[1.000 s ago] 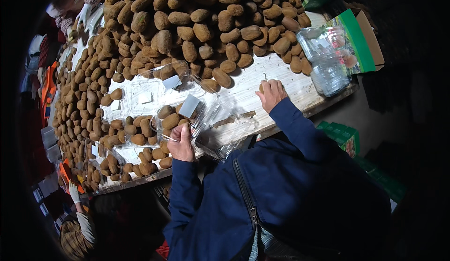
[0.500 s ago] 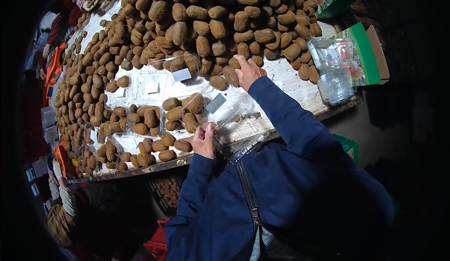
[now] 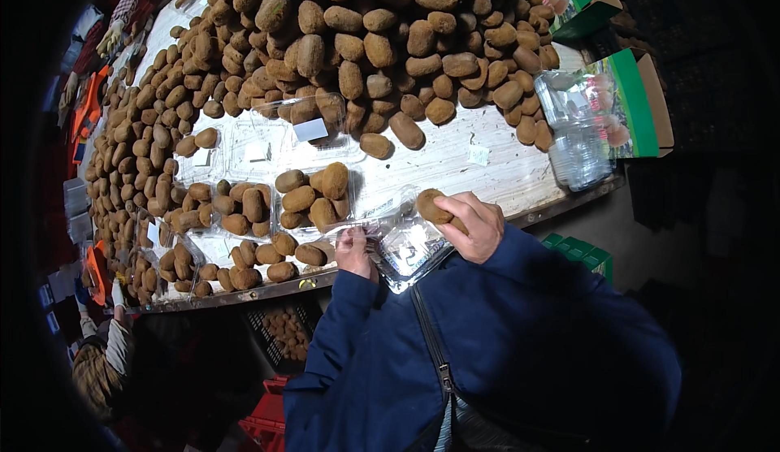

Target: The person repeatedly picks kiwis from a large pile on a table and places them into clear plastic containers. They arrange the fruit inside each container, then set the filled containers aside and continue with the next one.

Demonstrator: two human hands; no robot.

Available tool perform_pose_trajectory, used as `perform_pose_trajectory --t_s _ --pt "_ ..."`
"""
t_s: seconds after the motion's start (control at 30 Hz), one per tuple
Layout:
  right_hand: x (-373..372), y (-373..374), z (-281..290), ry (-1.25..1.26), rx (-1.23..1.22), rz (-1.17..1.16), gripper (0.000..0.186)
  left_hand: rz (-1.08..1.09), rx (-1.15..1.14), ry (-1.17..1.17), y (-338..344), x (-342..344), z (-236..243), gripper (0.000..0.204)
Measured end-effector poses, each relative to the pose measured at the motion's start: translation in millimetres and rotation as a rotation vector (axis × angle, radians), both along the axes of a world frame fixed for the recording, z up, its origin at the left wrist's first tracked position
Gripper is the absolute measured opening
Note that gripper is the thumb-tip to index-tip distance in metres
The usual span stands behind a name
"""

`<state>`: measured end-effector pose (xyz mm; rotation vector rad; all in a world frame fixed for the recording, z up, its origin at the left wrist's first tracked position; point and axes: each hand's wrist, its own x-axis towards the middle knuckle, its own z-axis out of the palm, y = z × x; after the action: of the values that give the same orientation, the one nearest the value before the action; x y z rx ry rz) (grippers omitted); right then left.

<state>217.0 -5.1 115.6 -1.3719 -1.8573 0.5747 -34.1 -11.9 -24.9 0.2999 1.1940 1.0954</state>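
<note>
My right hand (image 3: 475, 226) is closed around a brown kiwifruit (image 3: 433, 206), with part of what looks like a second one showing under the fingers. It is just above the right side of a clear plastic clamshell box (image 3: 406, 257), which is tilted at the table's near edge against my jacket. My left hand (image 3: 354, 253) grips the box's left edge, its fingertips partly hidden by the glare of the plastic. No fruit shows inside this box. To its left stands an open clear box of several kiwifruit (image 3: 298, 199).
A large heap of kiwifruit (image 3: 349, 46) covers the far side of the white table (image 3: 487, 180). Stacked empty clamshells (image 3: 581, 155) and green cartons (image 3: 634, 103) stand at the right. More filled boxes run leftward. Co-workers' gloved hands (image 3: 111, 38) show at the far left.
My right hand has come back from the heap toward me, now with kiwifruit in it. My left hand stays at the clear box, whose inside now shows more.
</note>
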Motion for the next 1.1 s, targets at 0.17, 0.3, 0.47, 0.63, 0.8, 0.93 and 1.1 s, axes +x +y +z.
perform_pose_trajectory --t_s 0.17,0.3,0.47,0.63,0.8,0.93,1.1 --pt "8.5 -10.5 10.5 0.051 0.143 0.006 0.054 0.043 0.06 0.017 -1.2 7.7 -2.3 0.013" --pt "-13.3 -13.7 1.7 -0.062 0.102 0.11 0.059 -0.109 0.042 0.088 3.9 9.8 2.8 0.014" --pt "-25.7 12.1 -17.4 -0.195 0.066 0.224 0.037 -0.173 0.142 0.009 13.0 18.5 8.7 0.03" --pt "11.9 57.2 -31.5 -0.081 0.003 -0.34 0.02 -0.248 0.105 0.108 15.6 15.3 5.7 0.033" --pt "-0.3 135.2 -77.0 -0.317 -0.52 -0.272 0.046 -0.356 0.133 0.176 12.5 4.7 3.2 0.035" --pt "-10.8 143.6 -79.9 -0.473 -0.612 -0.221 0.051 -0.351 0.054 0.114 18.1 2.6 3.7 0.034" --pt "35.6 96.9 -47.5 -0.12 -0.416 -0.527 0.043 -0.41 0.16 0.082 19.2 0.2 7.7 0.035"
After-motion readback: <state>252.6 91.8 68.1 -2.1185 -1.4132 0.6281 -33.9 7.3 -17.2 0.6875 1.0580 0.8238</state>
